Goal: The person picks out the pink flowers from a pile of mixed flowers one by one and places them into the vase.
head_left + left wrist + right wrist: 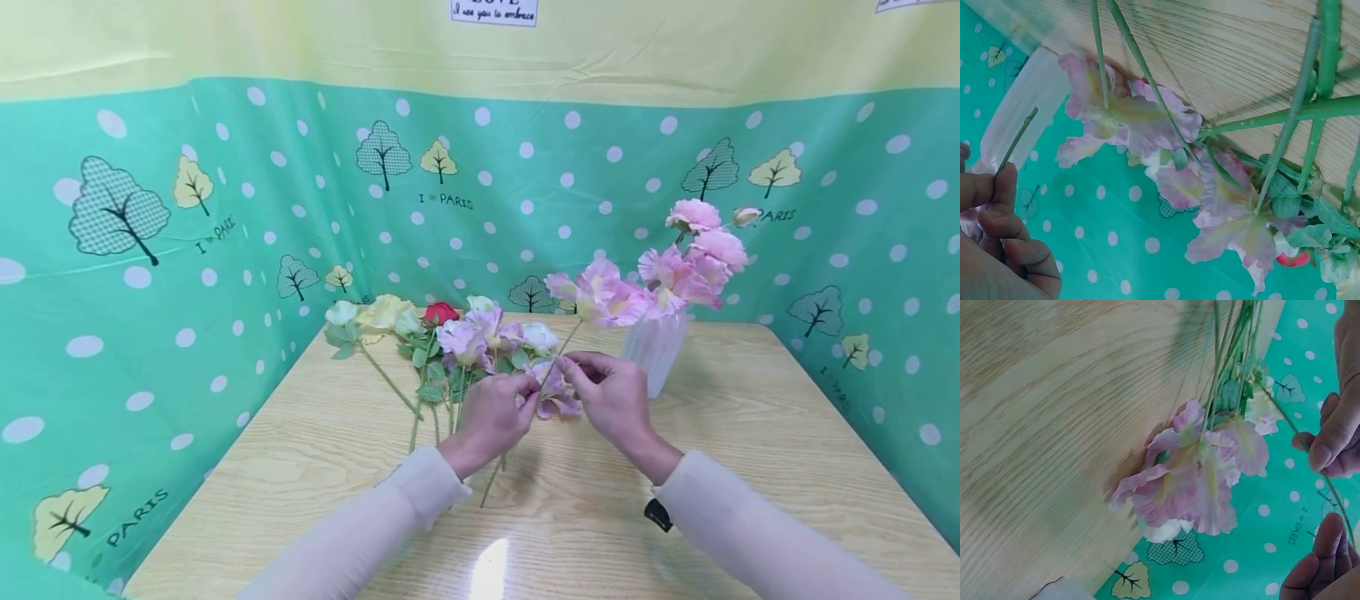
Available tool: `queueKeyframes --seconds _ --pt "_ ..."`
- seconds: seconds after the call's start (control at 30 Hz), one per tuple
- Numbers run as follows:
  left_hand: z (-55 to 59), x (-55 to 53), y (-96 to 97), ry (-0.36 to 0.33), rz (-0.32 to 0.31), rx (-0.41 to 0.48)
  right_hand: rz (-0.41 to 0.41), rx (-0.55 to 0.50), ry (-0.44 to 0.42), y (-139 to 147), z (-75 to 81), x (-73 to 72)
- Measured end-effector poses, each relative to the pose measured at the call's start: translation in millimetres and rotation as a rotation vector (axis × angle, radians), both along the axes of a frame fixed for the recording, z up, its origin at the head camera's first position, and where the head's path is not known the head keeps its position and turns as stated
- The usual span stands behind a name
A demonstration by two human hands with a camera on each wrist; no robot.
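Note:
A long-stemmed pink flower (600, 296) is tilted up to the right, its bloom beside the flowers of the vase. Low on its thin green stem (1017, 137), my left hand (498, 412) pinches it between thumb and finger; the cut end sticks out past the fingers in the left wrist view. Higher up, nearer the bloom, my right hand (611, 400) holds the same stem by the fingertips. Just right of that hand stands a white ribbed vase (652, 354) with several pink flowers (693, 258) in it.
Loose flowers lie left of the hands: pale purple blooms (465, 337), a red rose (440, 313), a yellow flower (384, 312) and whitish ones (538, 337). Their stems point toward the front of the wooden table (300, 500). A polka-dot cloth (450, 225) hangs behind.

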State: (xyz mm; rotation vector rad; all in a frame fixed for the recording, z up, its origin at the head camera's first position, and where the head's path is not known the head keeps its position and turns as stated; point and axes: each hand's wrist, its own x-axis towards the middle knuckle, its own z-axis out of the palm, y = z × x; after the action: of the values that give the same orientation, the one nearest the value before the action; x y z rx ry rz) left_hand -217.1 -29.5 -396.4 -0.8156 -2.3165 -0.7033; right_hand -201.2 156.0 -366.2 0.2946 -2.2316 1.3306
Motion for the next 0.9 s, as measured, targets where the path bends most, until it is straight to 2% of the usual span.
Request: queueKeyframes --seconds 0.13,0.57,0.73,0.9 --pt "-0.4 -0.2 1.3 0.023 -0.008 0.001 0.009 -0.022 -0.002 -4.2 2.4 1.2" --pt "-4.5 -1.8 2.5 0.039 -0.036 0.012 -0.02 -0.033 -0.015 -9.4 7.7 0.4" --pt "-5.5 -2.6 -0.6 0.033 -0.014 0.01 -0.02 -0.021 0.019 -8.2 12.4 -1.7" --pt "-6.2 -3.4 -5.7 -0.008 0.003 0.024 -0.047 0.021 0.088 -1.0 25.3 -6.7"
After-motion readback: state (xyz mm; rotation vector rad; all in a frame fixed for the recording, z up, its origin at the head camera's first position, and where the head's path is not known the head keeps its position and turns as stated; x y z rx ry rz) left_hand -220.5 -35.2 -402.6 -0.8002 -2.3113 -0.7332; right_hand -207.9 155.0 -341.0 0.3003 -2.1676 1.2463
